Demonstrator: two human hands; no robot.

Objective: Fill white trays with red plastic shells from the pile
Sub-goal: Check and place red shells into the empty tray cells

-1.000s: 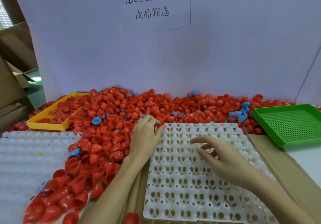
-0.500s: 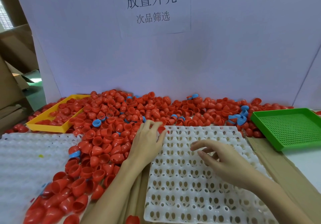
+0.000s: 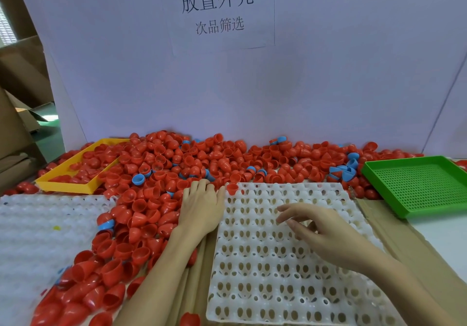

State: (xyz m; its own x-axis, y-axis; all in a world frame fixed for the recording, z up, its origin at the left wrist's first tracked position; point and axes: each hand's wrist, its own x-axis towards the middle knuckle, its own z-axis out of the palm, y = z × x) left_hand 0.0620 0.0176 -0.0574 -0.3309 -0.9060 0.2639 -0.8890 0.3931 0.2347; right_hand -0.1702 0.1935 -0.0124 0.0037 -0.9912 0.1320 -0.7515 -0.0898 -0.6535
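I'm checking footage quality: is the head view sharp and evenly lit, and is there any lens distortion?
Head view: soft, even light, no harsh glare; the white tray and red shells read clearly; the right hand looks slightly soft; wide-angle bending shows at the backboard edges.

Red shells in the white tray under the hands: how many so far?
1: a red shell sits in the far-left corner cell of the white tray, beside the left hand. The right hand may hide others.

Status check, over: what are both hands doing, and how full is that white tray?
Left hand flat at tray edge, right hand open over white tray. One red shell seated, far-left corner. Pile close by, nothing blocking.
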